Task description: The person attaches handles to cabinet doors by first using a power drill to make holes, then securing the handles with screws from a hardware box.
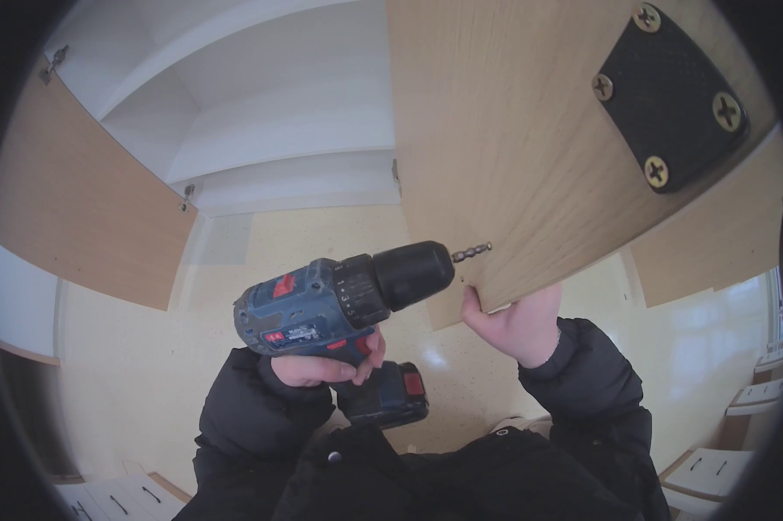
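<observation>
close below the camera, the left hand point(322, 365) is wrapped tight around the grip of a cordless drill point(339, 308), fingers closed on it. it looks heavy and hard, best held at the handle above the battery. its bit point(470, 253) touches the edge of a wooden panel point(513, 156), stiff and wide. the right hand point(517, 326) clamps the panel's lower edge, wrist bent up. farther off, a black plate point(669, 95) is screwed on.
</observation>
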The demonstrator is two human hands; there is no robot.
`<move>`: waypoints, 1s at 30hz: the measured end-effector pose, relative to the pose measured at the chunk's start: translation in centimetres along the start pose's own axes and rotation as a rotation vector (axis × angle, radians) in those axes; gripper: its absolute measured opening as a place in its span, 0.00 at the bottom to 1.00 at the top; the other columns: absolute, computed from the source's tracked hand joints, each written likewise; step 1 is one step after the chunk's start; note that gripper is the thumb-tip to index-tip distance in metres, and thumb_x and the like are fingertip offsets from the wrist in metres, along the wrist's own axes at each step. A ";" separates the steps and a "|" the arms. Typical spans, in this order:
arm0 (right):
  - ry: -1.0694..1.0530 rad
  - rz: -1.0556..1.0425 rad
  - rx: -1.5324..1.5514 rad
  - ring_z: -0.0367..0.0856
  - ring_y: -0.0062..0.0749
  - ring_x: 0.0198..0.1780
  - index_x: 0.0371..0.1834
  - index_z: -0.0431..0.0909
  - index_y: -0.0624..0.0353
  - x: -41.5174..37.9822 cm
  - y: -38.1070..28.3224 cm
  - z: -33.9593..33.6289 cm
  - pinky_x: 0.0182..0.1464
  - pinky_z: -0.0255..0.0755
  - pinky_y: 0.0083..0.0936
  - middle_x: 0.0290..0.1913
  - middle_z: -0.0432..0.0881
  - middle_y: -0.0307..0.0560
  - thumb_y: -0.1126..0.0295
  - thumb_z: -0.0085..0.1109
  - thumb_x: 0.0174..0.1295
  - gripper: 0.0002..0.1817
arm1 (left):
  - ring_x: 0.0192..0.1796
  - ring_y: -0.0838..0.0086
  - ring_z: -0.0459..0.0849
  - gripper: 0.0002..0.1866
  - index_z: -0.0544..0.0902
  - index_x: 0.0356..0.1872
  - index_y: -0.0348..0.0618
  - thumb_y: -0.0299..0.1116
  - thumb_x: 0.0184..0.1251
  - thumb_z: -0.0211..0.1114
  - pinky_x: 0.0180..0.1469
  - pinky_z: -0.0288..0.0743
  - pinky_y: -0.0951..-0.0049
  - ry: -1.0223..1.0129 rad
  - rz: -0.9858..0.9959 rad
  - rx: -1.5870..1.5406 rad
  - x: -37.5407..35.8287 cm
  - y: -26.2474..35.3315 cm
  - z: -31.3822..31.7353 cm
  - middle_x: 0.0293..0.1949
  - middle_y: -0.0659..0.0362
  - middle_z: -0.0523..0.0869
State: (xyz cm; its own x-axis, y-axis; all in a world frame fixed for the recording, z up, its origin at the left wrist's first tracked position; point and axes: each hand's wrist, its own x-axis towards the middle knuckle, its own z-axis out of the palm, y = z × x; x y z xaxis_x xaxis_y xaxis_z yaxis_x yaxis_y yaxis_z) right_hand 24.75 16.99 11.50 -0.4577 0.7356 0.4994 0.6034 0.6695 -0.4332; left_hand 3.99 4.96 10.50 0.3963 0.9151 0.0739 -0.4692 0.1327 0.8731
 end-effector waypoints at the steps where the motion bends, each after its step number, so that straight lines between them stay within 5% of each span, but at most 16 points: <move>1: 0.015 -0.020 -0.007 0.76 0.40 0.33 0.32 0.72 0.58 0.0 0.0 0.0 0.36 0.70 0.27 0.29 0.76 0.41 0.64 0.61 0.35 0.19 | 0.22 0.70 0.74 0.15 0.70 0.36 0.40 0.25 0.44 0.59 0.29 0.70 0.75 0.020 -0.002 -0.040 0.1 0.0 0.2 0.30 0.51 0.75; 15: 0.054 -0.094 0.020 0.76 0.39 0.30 0.28 0.72 0.56 0.4 0.5 0.3 0.32 0.70 0.27 0.27 0.75 0.40 0.61 0.59 0.36 0.16 | 0.23 0.67 0.76 0.21 0.68 0.43 0.40 0.25 0.44 0.60 0.32 0.70 0.72 -0.052 0.089 0.052 0.3 -1.2 -0.5 0.37 0.51 0.74; 18: 0.037 -0.083 0.078 0.76 0.38 0.33 0.31 0.74 0.53 0.6 0.7 0.5 0.35 0.70 0.28 0.29 0.76 0.37 0.57 0.59 0.35 0.19 | 0.25 0.72 0.74 0.18 0.69 0.42 0.38 0.30 0.48 0.59 0.35 0.67 0.73 -0.016 0.079 0.104 0.5 -1.1 0.1 0.24 0.55 0.73; 21: 0.057 -0.105 0.175 0.76 0.35 0.29 0.28 0.73 0.52 1.0 0.8 0.1 0.27 0.69 0.25 0.26 0.75 0.36 0.57 0.62 0.31 0.19 | 0.20 0.71 0.74 0.21 0.69 0.43 0.40 0.30 0.44 0.60 0.28 0.70 0.76 0.030 0.172 0.011 0.6 -2.5 -0.9 0.19 0.52 0.72; 27: 0.024 -0.073 0.364 0.74 0.34 0.23 0.24 0.73 0.50 1.4 1.1 -0.2 0.23 0.67 0.23 0.21 0.74 0.36 0.59 0.62 0.30 0.16 | 0.19 0.72 0.70 0.23 0.66 0.42 0.41 0.26 0.40 0.59 0.30 0.65 0.72 0.174 0.241 -0.326 -0.4 -4.9 -3.0 0.34 0.54 0.70; 30: -0.073 -0.130 0.333 0.73 0.30 0.25 0.32 0.69 0.56 2.2 1.7 -0.8 0.28 0.66 0.22 0.25 0.73 0.36 0.48 0.69 0.25 0.32 | 0.21 0.70 0.71 0.23 0.66 0.41 0.43 0.26 0.38 0.59 0.29 0.64 0.71 0.169 0.227 -0.295 -0.2 -5.5 -3.6 0.36 0.54 0.71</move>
State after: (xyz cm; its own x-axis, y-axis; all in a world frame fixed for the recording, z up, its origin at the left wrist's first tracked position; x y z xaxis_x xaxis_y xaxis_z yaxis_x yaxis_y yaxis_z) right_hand 25.32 19.66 12.40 -0.5694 0.6392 0.5169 0.2965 0.7462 -0.5961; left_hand 3.66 5.39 3.95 0.1332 0.9800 0.1476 -0.7456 0.0010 0.6664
